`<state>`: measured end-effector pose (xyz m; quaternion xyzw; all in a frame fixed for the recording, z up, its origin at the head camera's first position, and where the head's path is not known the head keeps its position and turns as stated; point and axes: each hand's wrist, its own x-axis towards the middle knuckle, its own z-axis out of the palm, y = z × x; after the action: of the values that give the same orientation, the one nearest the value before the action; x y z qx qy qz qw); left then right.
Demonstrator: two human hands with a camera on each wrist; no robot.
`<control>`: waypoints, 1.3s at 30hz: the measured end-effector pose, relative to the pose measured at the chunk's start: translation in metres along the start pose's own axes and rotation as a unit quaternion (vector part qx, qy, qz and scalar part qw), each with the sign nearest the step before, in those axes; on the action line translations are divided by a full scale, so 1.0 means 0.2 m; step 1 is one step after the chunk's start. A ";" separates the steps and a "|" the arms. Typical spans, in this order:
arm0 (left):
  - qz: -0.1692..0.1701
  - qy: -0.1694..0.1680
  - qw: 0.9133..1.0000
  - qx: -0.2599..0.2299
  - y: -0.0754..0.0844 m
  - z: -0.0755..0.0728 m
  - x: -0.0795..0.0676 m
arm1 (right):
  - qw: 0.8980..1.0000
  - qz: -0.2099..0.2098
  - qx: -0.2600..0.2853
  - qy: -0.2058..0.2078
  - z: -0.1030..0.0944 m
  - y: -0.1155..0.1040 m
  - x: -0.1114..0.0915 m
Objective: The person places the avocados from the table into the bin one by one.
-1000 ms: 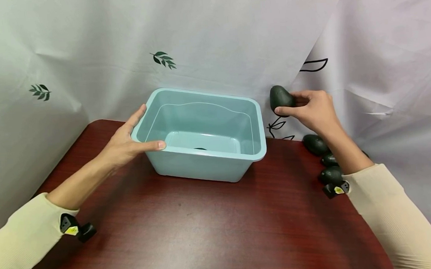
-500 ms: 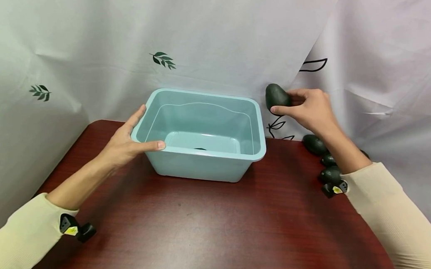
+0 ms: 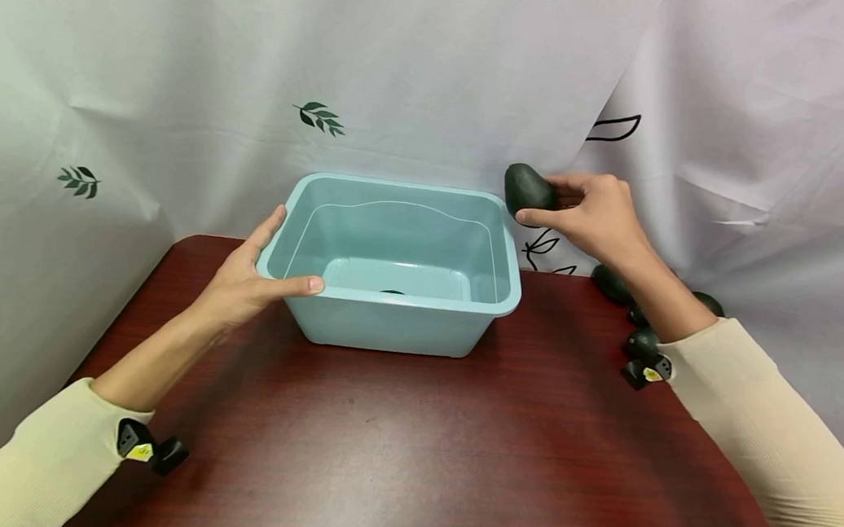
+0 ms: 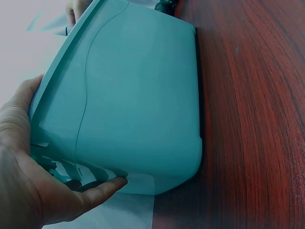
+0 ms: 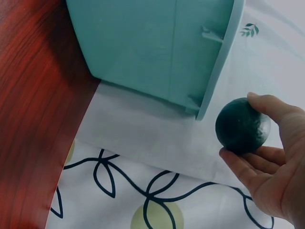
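A light blue plastic basin (image 3: 404, 322) stands on the table. My left hand (image 3: 243, 280) grips its left end, thumb over the front rim and fingers along the left side; the left wrist view shows these fingers (image 4: 102, 192) spread against the outer wall. My right hand (image 3: 595, 215) pinches a dark green avocado (image 3: 527, 191) between thumb and fingers, beside and above the basin's right rim. In the right wrist view the avocado (image 5: 242, 125) is off the table and apart from the rim. A small dark patch (image 3: 392, 292) shows low inside the basin, mostly hidden by the front wall.
Several more avocados (image 3: 610, 284) lie at the table's right edge, partly behind my right forearm. A pale patterned cloth (image 3: 409, 76) hangs right behind the basin and along both sides. Dark red wooden table (image 3: 376, 454) extends in front.
My right hand has carried the avocado leftward and slightly up, up to the basin's right rim. The left hand and the basin have stayed in place.
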<state>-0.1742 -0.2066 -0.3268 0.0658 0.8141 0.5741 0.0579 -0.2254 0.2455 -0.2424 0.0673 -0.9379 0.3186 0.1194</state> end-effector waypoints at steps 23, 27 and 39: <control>-0.003 -0.001 1.000 -0.005 0.00 0.01 0.00 | 0.994 -0.034 0.099 -0.033 0.13 -0.09 -0.02; -0.003 -0.004 1.000 -0.008 0.01 0.01 0.00 | 0.995 -0.042 0.090 -0.028 0.15 -0.10 -0.03; -0.010 0.000 1.000 0.003 0.00 0.00 0.01 | 0.993 -0.049 0.097 -0.053 0.21 -0.13 -0.04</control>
<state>-0.1752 -0.2061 -0.3272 0.0577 0.8164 0.5711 0.0637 -0.2195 0.1994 -0.2613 0.1416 -0.9029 0.3982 0.0779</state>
